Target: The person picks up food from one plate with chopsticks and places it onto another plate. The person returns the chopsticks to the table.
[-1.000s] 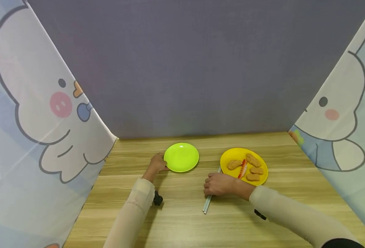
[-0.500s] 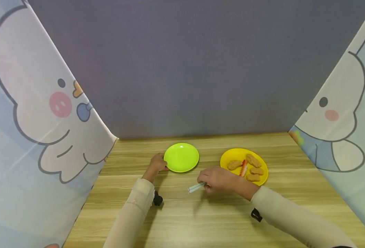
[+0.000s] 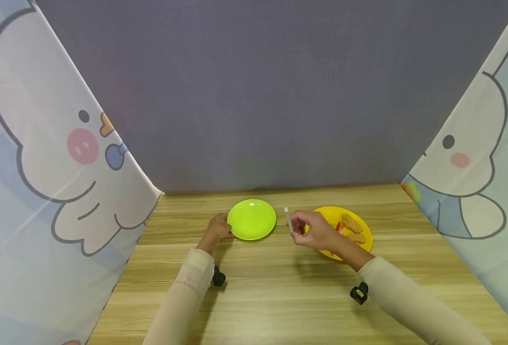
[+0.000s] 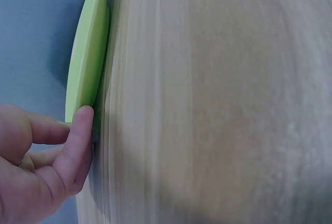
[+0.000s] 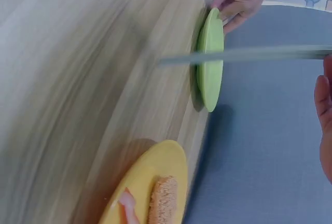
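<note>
At the rim of a lime-green plate [image 3: 251, 220], my left hand [image 3: 218, 226] pinches the edge. In the left wrist view, the thumb and fingers [image 4: 82, 125] lie on opposite sides of that rim. My right hand [image 3: 317, 232] holds a pair of slim pale chopsticks [image 3: 288, 221] above the table, between the two plates. The chopsticks [image 5: 249, 54] look blurred in the right wrist view. Partly behind the right hand is a yellow plate [image 3: 332, 214] with brown breaded nuggets [image 3: 352, 224] and a red-and-white shrimp-like piece [image 3: 339, 227]; some of this food is hidden.
The wood-grain table [image 3: 254, 297] meets a grey panel [image 3: 262, 105] at the back. Cartoon-printed cloths [image 3: 120, 201] slope along both sides. Black wrist devices [image 3: 359, 293] hang below the sleeves.
My right hand has lifted the chopsticks off the table, turned them, and moved up and towards the yellow plate's left side. The left hand and green plate have stayed put.
</note>
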The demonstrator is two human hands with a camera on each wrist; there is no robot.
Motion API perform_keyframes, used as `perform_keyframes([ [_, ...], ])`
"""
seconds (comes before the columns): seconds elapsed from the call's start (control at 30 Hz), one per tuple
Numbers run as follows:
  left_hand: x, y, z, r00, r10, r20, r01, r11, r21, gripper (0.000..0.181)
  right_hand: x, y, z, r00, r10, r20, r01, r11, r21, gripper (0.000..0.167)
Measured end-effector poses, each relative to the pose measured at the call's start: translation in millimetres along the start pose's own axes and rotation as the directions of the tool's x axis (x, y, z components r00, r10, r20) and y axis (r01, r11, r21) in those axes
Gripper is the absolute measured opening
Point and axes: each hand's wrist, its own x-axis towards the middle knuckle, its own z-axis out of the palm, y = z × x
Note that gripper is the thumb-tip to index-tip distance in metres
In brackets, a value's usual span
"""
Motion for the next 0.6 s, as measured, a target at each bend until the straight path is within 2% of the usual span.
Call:
perform_keyframes([
  [0.1, 0.1, 0.5, -0.7, 1.000, 0.008, 0.005, -0.008, 1.000, 0.008, 0.061, -3.5, -4, 0, 0.998, 0.056, -0.018, -0.054, 0.995, 0.080, 0.025],
  [0.2, -0.6, 0.9, -1.1, 1.000, 0.012, 0.007, -0.012, 1.000, 0.011, 0.061, -6.6, -10, 0, 0.994, 0.105, -0.030, -0.101, 0.987, 0.121, 0.025],
  [0.33, -1.6, 1.0, -1.0, 1.000, 0.011, 0.007, -0.011, 1.000, 0.009, 0.061, -6.8, -23, -3, 0.990, 0.132, -0.044, -0.124, 0.979, 0.161, 0.022],
  [0.43, -1.6, 0.7, -1.0, 1.000, 0.013, 0.009, -0.013, 1.000, 0.002, 0.061, -6.6, -28, -6, 0.987, 0.153, -0.050, -0.144, 0.977, 0.158, 0.022],
  [0.6, -0.8, 0.1, -0.8, 1.000, 0.015, 0.010, -0.015, 1.000, -0.016, 0.062, -13.9, -9, -4, 0.976, 0.208, -0.060, -0.202, 0.974, 0.102, 0.023],
])
